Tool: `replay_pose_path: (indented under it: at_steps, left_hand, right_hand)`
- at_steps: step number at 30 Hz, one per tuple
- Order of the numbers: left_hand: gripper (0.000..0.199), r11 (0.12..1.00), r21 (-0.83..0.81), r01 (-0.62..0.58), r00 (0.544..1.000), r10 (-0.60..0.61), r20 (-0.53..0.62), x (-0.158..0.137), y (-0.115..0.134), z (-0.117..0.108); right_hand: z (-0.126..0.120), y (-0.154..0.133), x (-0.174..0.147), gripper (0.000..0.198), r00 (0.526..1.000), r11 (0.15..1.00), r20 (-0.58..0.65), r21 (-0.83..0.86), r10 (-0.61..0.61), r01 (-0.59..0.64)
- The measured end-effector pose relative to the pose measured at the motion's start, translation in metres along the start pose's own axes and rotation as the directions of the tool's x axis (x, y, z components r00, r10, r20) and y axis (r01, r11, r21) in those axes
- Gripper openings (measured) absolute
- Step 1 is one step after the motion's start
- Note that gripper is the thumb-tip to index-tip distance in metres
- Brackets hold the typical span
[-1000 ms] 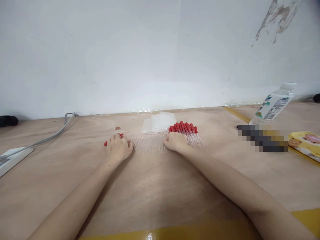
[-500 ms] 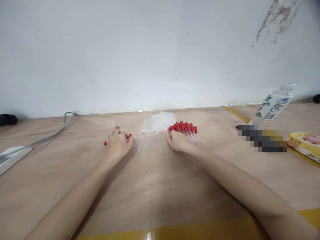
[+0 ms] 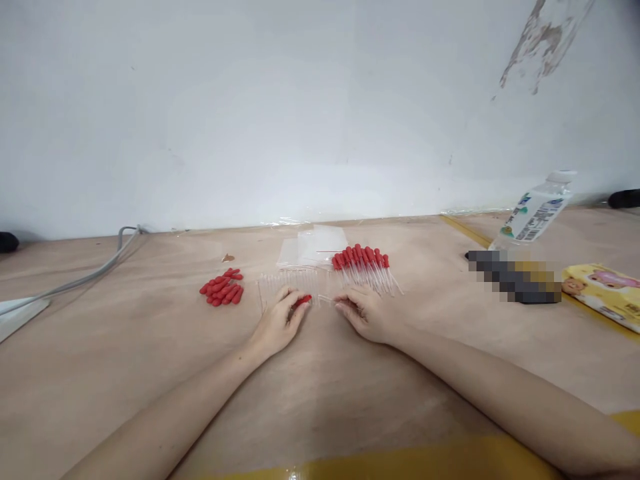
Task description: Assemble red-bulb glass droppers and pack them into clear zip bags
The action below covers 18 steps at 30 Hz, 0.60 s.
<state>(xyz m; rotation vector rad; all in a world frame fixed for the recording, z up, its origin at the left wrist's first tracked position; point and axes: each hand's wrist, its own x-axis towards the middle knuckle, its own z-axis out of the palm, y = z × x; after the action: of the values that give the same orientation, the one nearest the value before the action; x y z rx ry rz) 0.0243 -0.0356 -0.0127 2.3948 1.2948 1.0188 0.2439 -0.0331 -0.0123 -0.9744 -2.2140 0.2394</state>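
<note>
My left hand (image 3: pixel 284 319) pinches a red rubber bulb (image 3: pixel 303 301), its end pointing right. Facing it, my right hand (image 3: pixel 367 313) is closed on a thin clear glass tube (image 3: pixel 326 299) whose free end points at the bulb. A small gap shows between the two. Behind my left hand lies a row of clear tubes (image 3: pixel 285 280). Left of that is a pile of loose red bulbs (image 3: pixel 221 288). Beyond my right hand, several droppers with red bulbs (image 3: pixel 361 257) lie side by side, bulbs toward the wall.
Clear plastic sheets (image 3: pixel 320 243) lie near the wall. At right are a tilted water bottle (image 3: pixel 537 210), a blurred dark object (image 3: pixel 520 280) and a yellow packet (image 3: pixel 603 290). A grey cable (image 3: pixel 95 270) runs along the left to a white object (image 3: pixel 23 317).
My left hand has come right from the bulb pile with a bulb, uncovering the pile. My right hand has drawn a tube from the row's right end toward me.
</note>
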Motion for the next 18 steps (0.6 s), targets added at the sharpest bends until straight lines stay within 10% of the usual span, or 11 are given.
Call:
replay_pose_path:
  at_steps: [18]
  left_hand:
    - [0.018,0.986,-0.165,-0.035,0.997,0.045,0.056,-0.002,-0.006,0.004]
  right_hand:
    - [0.001,0.002,0.005,0.017,0.988,0.996,0.139,0.073,-0.061,0.051]
